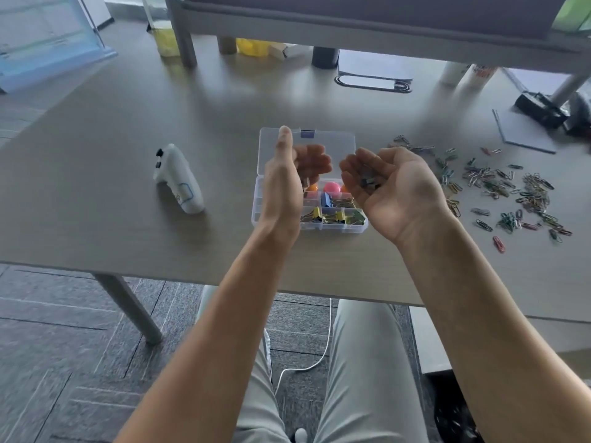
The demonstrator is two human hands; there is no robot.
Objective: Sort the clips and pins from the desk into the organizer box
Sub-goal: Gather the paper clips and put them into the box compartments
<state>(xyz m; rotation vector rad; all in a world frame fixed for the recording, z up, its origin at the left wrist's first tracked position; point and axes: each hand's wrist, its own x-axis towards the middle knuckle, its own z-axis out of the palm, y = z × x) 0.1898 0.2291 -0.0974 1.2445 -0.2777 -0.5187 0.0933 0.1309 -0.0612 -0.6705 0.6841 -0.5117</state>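
Hands above box [308,225]: right hand [388,183] cupped round dark clips [367,182]; left hand [287,183] loosely curled, its hold unclear.

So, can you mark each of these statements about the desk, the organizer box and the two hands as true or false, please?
1. The organizer box lid is open. True.
2. The paper clips lie left of the box. False: they lie to its right.
3. The right hand cups small dark clips, palm up. True.
4. The white controller sits inside the box. False: it stands on the desk, left of it.
5. Yellow binder clips fill a near compartment. True.
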